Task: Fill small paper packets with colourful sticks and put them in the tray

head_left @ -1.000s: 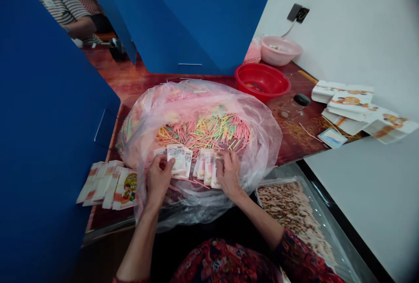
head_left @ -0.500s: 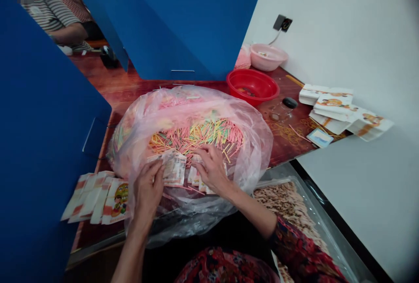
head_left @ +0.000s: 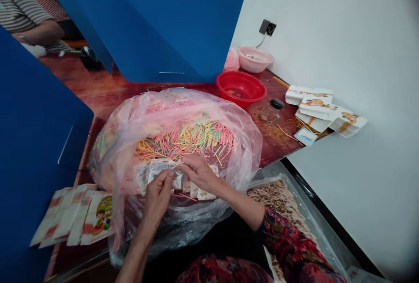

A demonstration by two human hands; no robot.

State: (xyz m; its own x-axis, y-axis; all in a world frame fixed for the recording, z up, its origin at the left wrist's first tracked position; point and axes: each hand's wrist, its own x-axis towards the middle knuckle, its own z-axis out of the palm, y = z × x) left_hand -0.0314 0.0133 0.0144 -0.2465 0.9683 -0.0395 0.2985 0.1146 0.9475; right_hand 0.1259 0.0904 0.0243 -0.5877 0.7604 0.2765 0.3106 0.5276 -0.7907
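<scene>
From my remote station, head camera, 12 o'clock straight ahead. The left hand (head_left: pixel 157 200) is curled, its thumb and fingers closed on a sheaf of paper packets (head_left: pixel 159 167). The right hand (head_left: pixel 198 173) is pinching the same sheaf from the 3 o'clock side. The sheaf sits just above a row of similar packets (head_left: pixel 203 193), inside the mouth of a clear plastic bag (head_left: pixel 113 165) holding loose pink, yellow and green sticks (head_left: pixel 185 142).

Labels: a stack of packets (head_left: pixel 98 217) at 8 o'clock shows a cartoon figure and orange bands; any wording is too small to read. A printed stack (head_left: pixel 314 105) at 2 o'clock is likewise unreadable.

Containers: a red plastic basin (head_left: pixel 253 93) at 1 o'clock holds a small dark residue; a pink bowl (head_left: pixel 255 59) beyond it holds a few scraps. A glass jar with a black lid (head_left: pixel 270 112) stands near the basin. A tray of pale sticks (head_left: pixel 278 198) lies at 4 o'clock.
</scene>
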